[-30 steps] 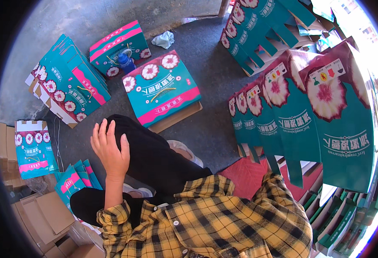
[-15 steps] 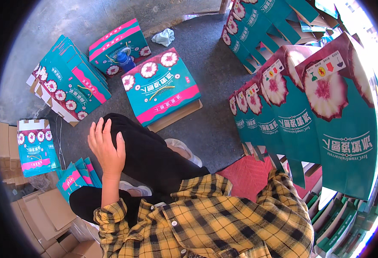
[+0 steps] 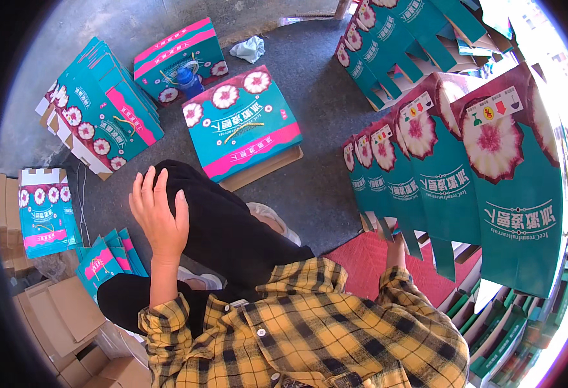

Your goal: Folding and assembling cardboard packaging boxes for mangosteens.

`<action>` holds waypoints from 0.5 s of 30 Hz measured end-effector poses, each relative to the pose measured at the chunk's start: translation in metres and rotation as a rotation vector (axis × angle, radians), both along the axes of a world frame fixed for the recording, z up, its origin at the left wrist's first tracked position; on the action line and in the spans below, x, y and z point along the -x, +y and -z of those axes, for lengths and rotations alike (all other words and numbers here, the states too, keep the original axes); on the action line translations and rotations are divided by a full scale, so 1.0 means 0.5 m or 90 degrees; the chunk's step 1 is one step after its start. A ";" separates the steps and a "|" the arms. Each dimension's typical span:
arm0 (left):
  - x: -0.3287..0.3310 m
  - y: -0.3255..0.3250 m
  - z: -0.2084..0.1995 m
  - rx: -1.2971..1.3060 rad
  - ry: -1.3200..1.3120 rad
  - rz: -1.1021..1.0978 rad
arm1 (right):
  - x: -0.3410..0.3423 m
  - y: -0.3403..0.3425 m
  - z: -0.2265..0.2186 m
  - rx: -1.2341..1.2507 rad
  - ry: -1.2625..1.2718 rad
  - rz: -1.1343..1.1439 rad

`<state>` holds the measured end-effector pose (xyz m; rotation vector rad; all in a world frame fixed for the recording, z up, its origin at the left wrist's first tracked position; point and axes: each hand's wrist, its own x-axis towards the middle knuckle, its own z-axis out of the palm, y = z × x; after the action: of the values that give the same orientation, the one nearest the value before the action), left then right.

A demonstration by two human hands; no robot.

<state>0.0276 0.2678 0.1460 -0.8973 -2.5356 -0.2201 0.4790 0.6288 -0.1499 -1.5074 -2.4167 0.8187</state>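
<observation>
My left hand (image 3: 160, 216) rests by my black-trousered knee, fingers stretched out and holding nothing. At the right, my right hand (image 3: 396, 247) reaches to the lower flaps of a row of teal printed cartons (image 3: 449, 200); its fingers are hidden behind the cardboard, so their grip does not show. These cartons carry pictures of sliced radish with white and pink flesh. In front of me, a closed teal and pink carton with a cord handle (image 3: 242, 126) lies on top of brown cardboard (image 3: 264, 169).
Flattened cartons (image 3: 103, 107) lean at the far left, beside another carton (image 3: 180, 55) and a blue bottle (image 3: 189, 81). A crumpled white bag (image 3: 248, 49) lies on the dark floor. Brown cardboard (image 3: 74, 310) is stacked near left. More cartons (image 3: 419, 39) stand at the far right over red matting (image 3: 355, 268).
My right arm has extended forward, and the hand now shows beneath the row of cartons. My left hand stays nearly where it was. The view has shifted slightly.
</observation>
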 end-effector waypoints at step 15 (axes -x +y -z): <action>0.002 -0.011 0.008 0.006 0.013 0.002 | -0.025 0.100 -0.029 0.103 -0.021 0.101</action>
<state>0.0266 0.2623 0.1418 -0.9025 -2.5191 -0.1984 0.4915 0.6789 -0.1353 -1.7570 -2.2648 0.9815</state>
